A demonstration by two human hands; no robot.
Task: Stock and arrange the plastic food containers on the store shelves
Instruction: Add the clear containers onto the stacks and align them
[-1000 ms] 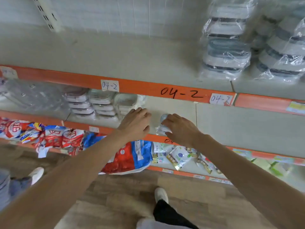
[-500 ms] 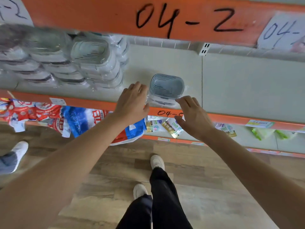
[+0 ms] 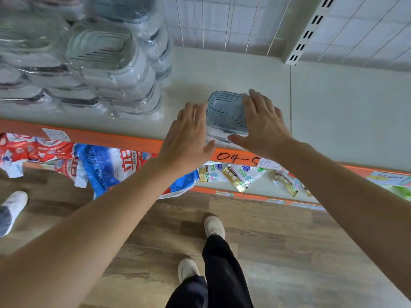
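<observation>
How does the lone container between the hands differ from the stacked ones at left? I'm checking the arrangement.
The lone container sits singly near the shelf front edge; the wrapped stacks pile several high, further left. Its lid looks blue-grey; theirs paler. Both hands flank it only. Both have ridged, rounded-rectangular lids.

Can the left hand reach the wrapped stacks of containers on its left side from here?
Probably yes. The left hand rests by the single container, and only bare shelf lies between it and the wrapped stacks; nothing stands in between.
</observation>
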